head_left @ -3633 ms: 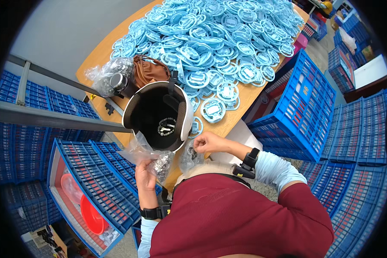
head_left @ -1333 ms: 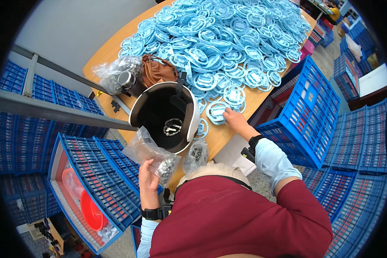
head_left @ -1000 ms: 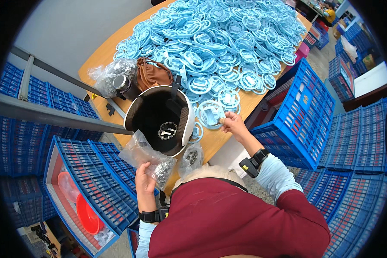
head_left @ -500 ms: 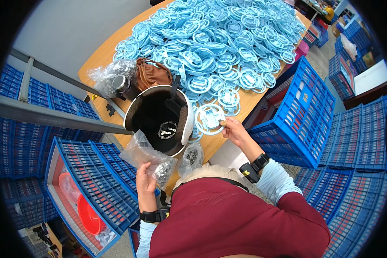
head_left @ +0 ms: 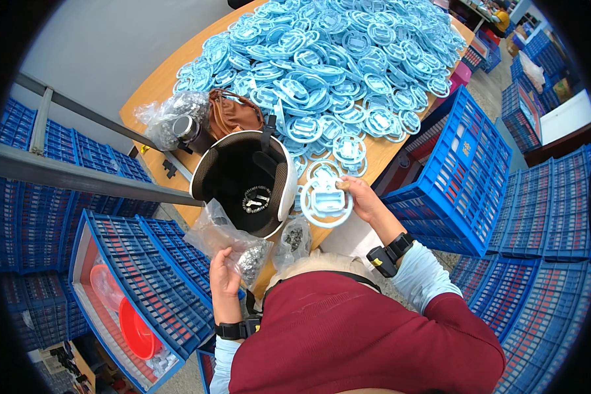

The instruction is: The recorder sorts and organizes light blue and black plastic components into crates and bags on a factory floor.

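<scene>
My right hand pinches the rim of a light-blue round plastic part, which has a rectangular frame in its middle. The part is held up over the near table edge, face toward me. My left hand has its fingers closed at the side of a clear plastic bag with small shiny metal pieces in it. Beside that, a second clear bag of small metal pieces lies at the table's edge. Beyond the held part spreads a large heap of similar light-blue parts.
An upturned white helmet with a dark lining rests left of the held part. Behind it are a brown bag, a dark bottle and another clear bag. Blue crates stand right and left; a metal rail crosses the left.
My right hand has brought the light-blue part nearer to me and slightly right, turning it so its rectangular frame shows more plainly. My left hand has hardly moved.
</scene>
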Motion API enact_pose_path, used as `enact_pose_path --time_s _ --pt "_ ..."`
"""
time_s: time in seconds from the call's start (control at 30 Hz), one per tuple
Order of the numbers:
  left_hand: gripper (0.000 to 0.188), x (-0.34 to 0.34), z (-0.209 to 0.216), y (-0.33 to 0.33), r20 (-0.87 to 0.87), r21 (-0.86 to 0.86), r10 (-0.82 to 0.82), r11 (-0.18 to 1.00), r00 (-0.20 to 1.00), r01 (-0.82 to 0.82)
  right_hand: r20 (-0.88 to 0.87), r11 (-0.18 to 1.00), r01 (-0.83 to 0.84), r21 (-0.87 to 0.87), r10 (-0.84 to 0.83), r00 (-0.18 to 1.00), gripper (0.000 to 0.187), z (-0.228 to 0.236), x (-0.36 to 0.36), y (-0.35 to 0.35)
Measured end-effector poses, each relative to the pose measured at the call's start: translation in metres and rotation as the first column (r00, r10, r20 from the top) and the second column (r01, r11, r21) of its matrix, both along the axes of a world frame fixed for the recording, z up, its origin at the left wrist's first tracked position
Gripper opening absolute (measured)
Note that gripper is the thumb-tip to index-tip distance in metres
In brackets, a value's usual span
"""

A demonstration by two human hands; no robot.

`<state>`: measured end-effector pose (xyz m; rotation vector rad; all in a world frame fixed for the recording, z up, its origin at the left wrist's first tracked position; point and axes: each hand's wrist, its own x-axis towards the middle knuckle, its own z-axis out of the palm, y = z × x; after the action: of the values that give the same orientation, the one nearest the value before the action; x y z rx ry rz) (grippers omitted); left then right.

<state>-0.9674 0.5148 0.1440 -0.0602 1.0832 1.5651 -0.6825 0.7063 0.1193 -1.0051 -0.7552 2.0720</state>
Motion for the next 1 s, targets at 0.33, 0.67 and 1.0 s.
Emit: enact_pose_path --time_s 0.33,0.67,1.0 --pt "0.021 0.005 0.011 0.002 0.048 0.048 0.021 0.999 0.999 -0.024 -0.062 0.974 -0.090 -0.209 0.079 0.995 0.014 0.040 -0.025 -0.007" --pt "0.021 0.004 0.008 -0.002 0.045 0.054 0.019 0.998 0.999 -0.021 -0.856 0.876 -0.482 -0.017 0.236 0.459 0.028 0.010 -0.015 -0.009" --pt "0.019 0.004 0.008 0.000 0.043 0.043 0.041 0.998 0.998 -0.043 -0.938 0.872 -0.489 -0.025 0.149 0.314 0.031 0.017 -0.020 -0.018"
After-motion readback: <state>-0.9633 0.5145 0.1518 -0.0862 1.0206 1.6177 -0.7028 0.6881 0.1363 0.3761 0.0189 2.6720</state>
